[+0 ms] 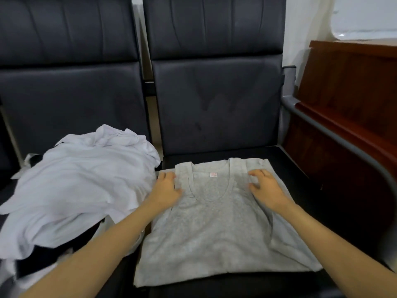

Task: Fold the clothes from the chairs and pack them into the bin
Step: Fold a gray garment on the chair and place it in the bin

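Note:
A light grey tank top (214, 229) lies spread flat on the right black chair seat (296, 168), neck opening and small pink label toward the backrest. My left hand (166, 188) rests on its left shoulder strap, fingers loosely curled at the fabric's edge. My right hand (265, 186) presses on the right strap area with fingers spread and bent. Neither hand lifts the cloth. A heap of white clothes (81, 179) sits on the left chair seat, with dark fabric (64, 252) showing under it. No bin is in view.
Two black padded chair backs (214, 87) stand behind the seats. A grey metal armrest (335, 134) curves along the right seat's side. Beyond it stands a reddish-brown wooden cabinet (352, 87) against a white wall.

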Motion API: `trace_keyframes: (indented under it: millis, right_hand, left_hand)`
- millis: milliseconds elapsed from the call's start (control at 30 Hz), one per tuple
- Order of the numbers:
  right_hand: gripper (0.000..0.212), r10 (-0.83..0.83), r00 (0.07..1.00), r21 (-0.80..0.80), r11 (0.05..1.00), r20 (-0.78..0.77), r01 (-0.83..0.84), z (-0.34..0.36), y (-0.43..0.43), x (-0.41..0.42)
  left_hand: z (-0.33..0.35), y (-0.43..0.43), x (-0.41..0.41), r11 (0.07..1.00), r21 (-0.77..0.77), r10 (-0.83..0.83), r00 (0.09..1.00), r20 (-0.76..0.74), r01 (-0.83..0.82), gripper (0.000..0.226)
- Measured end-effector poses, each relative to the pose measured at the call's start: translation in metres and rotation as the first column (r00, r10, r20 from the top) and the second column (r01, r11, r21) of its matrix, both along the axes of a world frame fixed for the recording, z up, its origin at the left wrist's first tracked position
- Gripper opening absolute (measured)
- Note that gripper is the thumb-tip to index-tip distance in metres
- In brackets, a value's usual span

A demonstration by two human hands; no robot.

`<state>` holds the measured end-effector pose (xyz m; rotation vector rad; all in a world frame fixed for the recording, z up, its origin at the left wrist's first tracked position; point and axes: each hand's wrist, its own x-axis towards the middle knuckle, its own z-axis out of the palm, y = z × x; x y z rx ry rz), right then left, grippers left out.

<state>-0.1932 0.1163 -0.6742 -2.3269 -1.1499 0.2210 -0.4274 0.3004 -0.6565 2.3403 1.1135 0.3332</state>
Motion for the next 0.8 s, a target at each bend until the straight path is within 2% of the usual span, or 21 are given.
trace_keyframes:
  millis: [133, 267, 367, 467, 567, 633, 700, 733, 800]
  right_hand:
    - [0.022, 0.035, 0.999, 0.017, 0.999, -0.028, -0.035, 0.003, -0.052, -0.022]
    - [0.029, 0.02, 0.999, -0.007, 1.0, -0.044, -0.02, 0.006, -0.105, -0.049]
    - [0.05, 0.005, 1.0, -0.105, 0.994, -0.009, -0.006, 0.004, -0.141, -0.066]
    - [0.059, -0.041, 0.999, -0.05, 0.998, -0.022, 0.04, -0.002, -0.167, -0.079]
    - [0.049, -0.067, 0.998, -0.03, 0.997, 0.019, 0.068, -0.011, -0.181, -0.084]
    - [0.033, -0.137, 0.99, 0.0, 0.991, 0.044, 0.137, -0.016, -0.184, -0.082]
    - [0.012, -0.191, 0.981, 0.034, 0.981, 0.038, 0.189, -0.014, -0.183, -0.08]
    - [0.009, -0.201, 0.98, 0.054, 0.978, 0.01, 0.2, -0.012, -0.181, -0.08]
    - [0.011, -0.22, 0.966, 0.149, 0.959, -0.137, 0.24, -0.002, -0.178, -0.08]
  left_hand:
    - [0.0, -0.045, -0.049, 0.994, -0.105, -0.041, 0.993, -0.111, 0.029, 0.055]
    - [-0.009, -0.085, -0.094, 0.985, -0.17, -0.008, 0.983, -0.185, -0.024, 0.068]
    - [-0.014, -0.104, -0.12, 0.956, -0.278, 0.065, 0.992, -0.11, -0.093, 0.084]
    - [-0.027, -0.101, -0.134, 0.919, -0.365, 0.161, 0.987, 0.0, -0.15, 0.108]
    - [-0.024, -0.107, -0.137, 0.873, -0.443, 0.252, 0.966, 0.053, -0.203, 0.081]
    - [-0.019, -0.116, -0.136, 0.857, -0.463, 0.321, 0.938, 0.131, -0.228, 0.053]
    - [-0.018, -0.12, -0.133, 0.866, -0.459, 0.342, 0.905, 0.251, -0.2, 0.038]
    - [-0.014, -0.123, -0.132, 0.886, -0.438, 0.312, 0.897, 0.312, -0.156, 0.035]
    - [-0.007, -0.124, -0.13, 0.942, -0.311, 0.241, 0.9, 0.363, -0.127, 0.034]
